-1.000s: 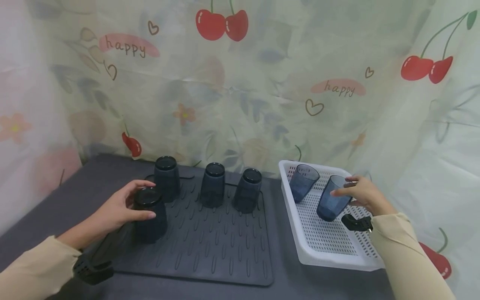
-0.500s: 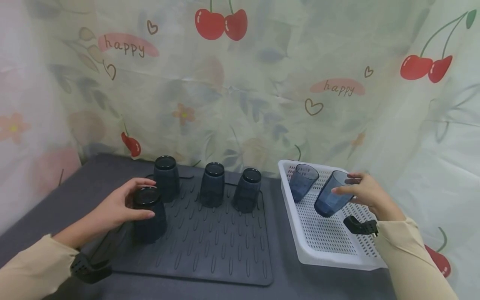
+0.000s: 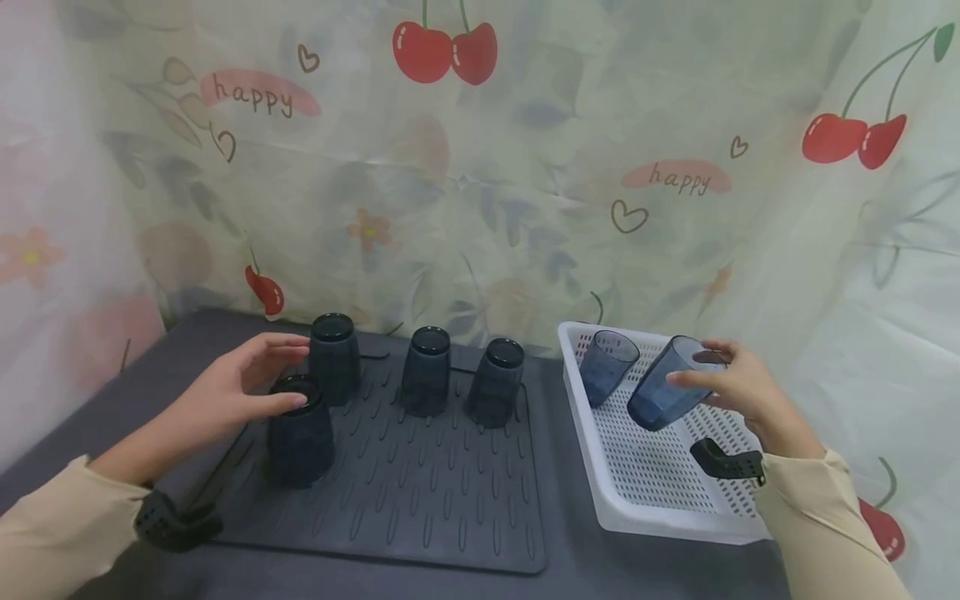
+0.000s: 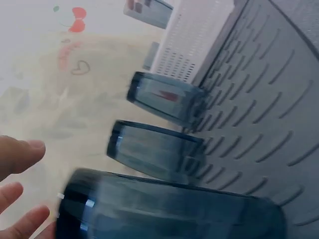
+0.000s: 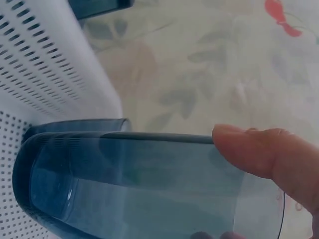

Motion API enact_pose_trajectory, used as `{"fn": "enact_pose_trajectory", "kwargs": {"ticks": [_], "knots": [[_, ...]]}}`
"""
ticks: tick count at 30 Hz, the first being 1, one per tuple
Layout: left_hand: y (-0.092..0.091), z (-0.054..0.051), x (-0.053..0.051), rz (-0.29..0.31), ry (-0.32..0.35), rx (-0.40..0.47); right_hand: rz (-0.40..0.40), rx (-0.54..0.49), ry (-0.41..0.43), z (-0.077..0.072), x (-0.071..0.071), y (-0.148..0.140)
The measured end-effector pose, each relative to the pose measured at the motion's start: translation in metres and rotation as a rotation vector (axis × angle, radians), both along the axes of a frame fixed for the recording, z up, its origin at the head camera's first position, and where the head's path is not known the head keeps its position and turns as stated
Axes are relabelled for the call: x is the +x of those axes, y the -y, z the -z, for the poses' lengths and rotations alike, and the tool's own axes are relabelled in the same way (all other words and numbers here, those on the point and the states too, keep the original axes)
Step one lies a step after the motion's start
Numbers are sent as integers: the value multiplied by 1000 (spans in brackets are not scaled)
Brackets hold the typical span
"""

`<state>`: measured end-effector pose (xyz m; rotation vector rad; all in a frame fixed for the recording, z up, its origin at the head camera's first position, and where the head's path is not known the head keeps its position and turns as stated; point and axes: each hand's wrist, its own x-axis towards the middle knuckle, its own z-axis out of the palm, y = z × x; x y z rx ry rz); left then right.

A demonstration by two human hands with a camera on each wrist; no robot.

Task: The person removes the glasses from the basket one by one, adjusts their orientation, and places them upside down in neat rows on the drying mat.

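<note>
Checking head view: right hand [image 3: 744,390] pinches a tilted glass [image 3: 656,402] over the basket [image 3: 675,524]; left hand [image 3: 221,396] spread, empty. Left wrist: upturned cup [image 4: 174,211] well apart from the basket. Right wrist: glass likely slippery, fragile; grip its sides.

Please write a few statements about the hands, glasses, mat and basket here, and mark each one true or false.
1. The right hand holds a tilted glass. True.
2. The left hand is by the nearest glass on the mat. True.
3. The mat bears three glasses. False: it bears four.
4. A second glass leans in the basket. True.
5. The basket stands on the mat. False: it is to the mat's right.
6. The mat's glasses stand mouth up. False: they are upside down.
</note>
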<state>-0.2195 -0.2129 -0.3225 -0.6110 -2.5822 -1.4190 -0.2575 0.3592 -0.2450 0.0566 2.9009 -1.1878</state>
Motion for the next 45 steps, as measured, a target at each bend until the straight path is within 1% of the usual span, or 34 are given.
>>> {"fn": "enact_pose_trajectory", "kwargs": {"ticks": [5,8,11,15,17,20,24,29,33,42,45], "knots": [[-2,-15,1,-28,-44,-42,2,-2,-52,-6,5,6],[-6,-23,2,-31,-74,-44,19,-26,-75,-9,9,10],[-9,-28,2,-23,-123,-31,48,-61,-102,-11,13,14],[-15,-34,3,-1,-177,5,93,-148,-149,-12,14,22],[-17,-36,3,7,-192,30,124,-199,-180,-11,15,26],[-23,-38,4,26,-201,76,150,-318,-228,-11,16,32],[-32,-39,5,75,-197,135,122,-480,-286,-9,19,39],[-42,-40,7,109,-204,164,42,-573,-331,-9,24,50],[-48,-43,9,117,-212,177,-7,-601,-342,-9,27,58],[-57,-43,7,147,-216,213,-48,-621,-371,-6,36,79],[-61,-43,6,159,-212,222,-64,-644,-372,-5,39,86]]}}
